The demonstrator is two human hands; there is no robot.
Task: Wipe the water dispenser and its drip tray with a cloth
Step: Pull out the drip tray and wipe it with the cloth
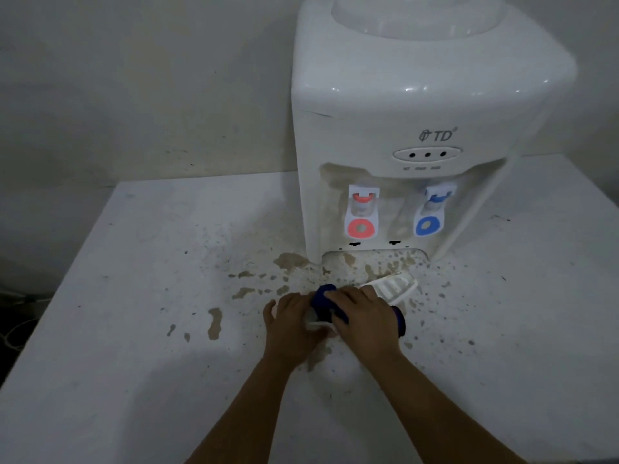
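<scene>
A white tabletop, spattered with brown stains, filled most of the view against a plain pale wall, and a white tabletop water dispenser stood at its back right, with a red tap and a blue tap in a stained recess. The drip tray lay out of its slot, tilted on the table just before the dispenser. The left hand was closed on the tray's near end while the right hand pressed a dark blue cloth on it, fingers curled over the cloth, partly hiding the tray.
</scene>
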